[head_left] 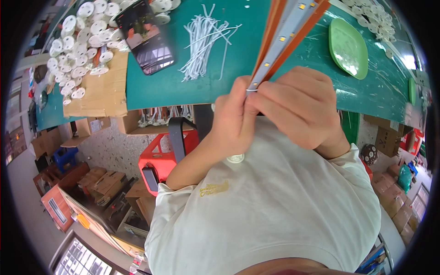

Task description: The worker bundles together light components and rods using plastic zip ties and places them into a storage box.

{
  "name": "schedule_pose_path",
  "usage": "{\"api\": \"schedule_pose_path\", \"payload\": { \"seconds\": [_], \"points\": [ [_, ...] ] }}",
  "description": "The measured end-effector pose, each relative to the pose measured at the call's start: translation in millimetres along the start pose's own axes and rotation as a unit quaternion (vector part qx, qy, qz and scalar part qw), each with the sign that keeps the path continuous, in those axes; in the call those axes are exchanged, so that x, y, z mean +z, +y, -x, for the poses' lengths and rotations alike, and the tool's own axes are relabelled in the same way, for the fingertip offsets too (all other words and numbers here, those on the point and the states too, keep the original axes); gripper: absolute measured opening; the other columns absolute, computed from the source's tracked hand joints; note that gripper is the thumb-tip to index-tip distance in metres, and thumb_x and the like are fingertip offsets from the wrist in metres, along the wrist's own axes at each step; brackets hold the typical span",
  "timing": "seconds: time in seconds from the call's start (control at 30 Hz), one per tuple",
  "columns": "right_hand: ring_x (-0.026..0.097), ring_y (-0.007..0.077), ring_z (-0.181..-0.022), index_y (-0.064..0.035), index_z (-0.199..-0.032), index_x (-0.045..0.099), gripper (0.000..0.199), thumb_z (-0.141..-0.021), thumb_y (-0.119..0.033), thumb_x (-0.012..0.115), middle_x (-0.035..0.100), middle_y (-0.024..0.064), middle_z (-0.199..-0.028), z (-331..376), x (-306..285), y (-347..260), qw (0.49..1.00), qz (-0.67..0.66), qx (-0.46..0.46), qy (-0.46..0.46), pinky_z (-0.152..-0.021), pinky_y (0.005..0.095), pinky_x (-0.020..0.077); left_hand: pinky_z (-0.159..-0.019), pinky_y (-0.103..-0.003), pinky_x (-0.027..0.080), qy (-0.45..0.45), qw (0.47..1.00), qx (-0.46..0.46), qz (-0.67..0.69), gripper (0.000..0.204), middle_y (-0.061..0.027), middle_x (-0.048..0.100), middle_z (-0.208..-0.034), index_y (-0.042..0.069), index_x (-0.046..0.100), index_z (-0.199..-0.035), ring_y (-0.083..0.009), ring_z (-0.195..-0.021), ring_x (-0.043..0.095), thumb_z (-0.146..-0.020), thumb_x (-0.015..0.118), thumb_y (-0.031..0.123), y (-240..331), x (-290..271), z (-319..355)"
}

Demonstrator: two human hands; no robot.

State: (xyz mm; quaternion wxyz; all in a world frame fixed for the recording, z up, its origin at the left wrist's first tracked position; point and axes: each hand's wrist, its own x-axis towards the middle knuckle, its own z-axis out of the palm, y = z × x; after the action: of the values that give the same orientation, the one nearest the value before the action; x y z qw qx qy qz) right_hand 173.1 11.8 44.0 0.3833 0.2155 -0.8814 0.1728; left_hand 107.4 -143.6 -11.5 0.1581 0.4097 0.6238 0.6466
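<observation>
A bundle of LED strips [275, 50], white-faced with small yellow chips and orange-brown sides, rises from my hands over the table's near edge. Its lower end is gripped by my left hand [233, 117], with the fingers closed. A thin white tie [251, 90] crosses the bundle just at the fingertips. My right hand [302, 107] is closed too, pinching at the tie beside the left thumb; its fingers hide the tie's ends. Beyond the hands, a loose heap of similar white ties [201, 48] lies on the green tabletop [151, 91].
A dark phone [149, 39] lies left of the ties. Many white round discs [82, 46] are piled beside it, partly on cardboard [103, 89]. A green tray [348, 48] sits at the right, with more white pieces [373, 18] behind. Below stands a red stool [158, 156].
</observation>
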Motion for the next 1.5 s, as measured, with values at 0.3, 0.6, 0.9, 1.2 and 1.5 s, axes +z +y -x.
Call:
{"api": "schedule_pose_path", "payload": {
  "seconds": [0.3,0.6,0.9,1.2,1.5],
  "points": [
    [0.06,0.0213,-0.062,0.0029,-0.089,0.069,0.026,-0.069,-0.007,0.084,0.067,0.0111,-0.086,25.7,33.3,-5.6,0.982,-0.056,0.105,0.144,-0.051,0.0293,0.0464,-0.048,-0.027,0.035,-0.088,0.965,-0.153,0.194,0.026,-0.0036,0.049,-0.059,-0.002,0.045,-0.12,-0.0104,-0.048,0.045,-0.108,0.037,0.02,2.4,-10.3,8.4],
    [0.058,0.0216,-0.06,-0.0014,-0.09,0.06,0.033,-0.075,-0.018,0.083,0.062,0.0089,-0.078,24.7,21.6,7.6,0.992,0.046,0.12,-0.009,-0.048,0.031,0.0436,-0.048,-0.024,0.035,-0.079,0.95,-0.204,0.224,0.028,-0.0006,0.047,-0.059,0.001,0.049,-0.117,-0.0068,-0.049,0.044,-0.109,0.037,0.024,0.6,-12.4,4.7],
    [0.053,0.02,-0.052,-0.0027,-0.088,0.059,0.021,-0.079,-0.011,0.076,0.055,0.0049,-0.069,22.8,24.9,-1.3,0.986,0.034,0.119,-0.113,-0.041,0.0325,0.0387,-0.047,-0.028,0.036,-0.039,0.968,-0.218,0.119,0.025,-0.0022,0.05,-0.058,0.002,0.049,-0.115,-0.0096,-0.048,0.047,-0.109,0.036,0.023,-2.2,-15.9,6.7],
    [0.054,0.0206,-0.048,-0.0025,-0.084,0.061,0.011,-0.082,-0.005,0.072,0.058,0.0064,-0.064,20.6,37.0,-16.2,0.984,0.003,0.176,-0.026,-0.043,0.0324,0.0418,-0.051,-0.038,0.041,-0.038,0.987,-0.157,-0.024,0.018,-0.0157,0.055,-0.063,-0.001,0.047,-0.117,-0.0321,-0.052,0.057,-0.104,0.042,0.01,9.5,-16.8,4.1],
    [0.054,0.022,-0.047,0.0013,-0.08,0.064,0.005,-0.084,-0.001,0.067,0.059,0.009,-0.061,11.1,31.1,-23.7,0.952,-0.133,0.272,0.037,-0.044,0.0313,0.0404,-0.056,-0.038,0.045,0.01,0.994,-0.074,-0.075,0.024,-0.0177,0.059,-0.073,-0.004,0.049,-0.122,-0.0332,-0.061,0.061,-0.103,0.044,0.01,16.3,-11.7,4.8]
  ]
}}
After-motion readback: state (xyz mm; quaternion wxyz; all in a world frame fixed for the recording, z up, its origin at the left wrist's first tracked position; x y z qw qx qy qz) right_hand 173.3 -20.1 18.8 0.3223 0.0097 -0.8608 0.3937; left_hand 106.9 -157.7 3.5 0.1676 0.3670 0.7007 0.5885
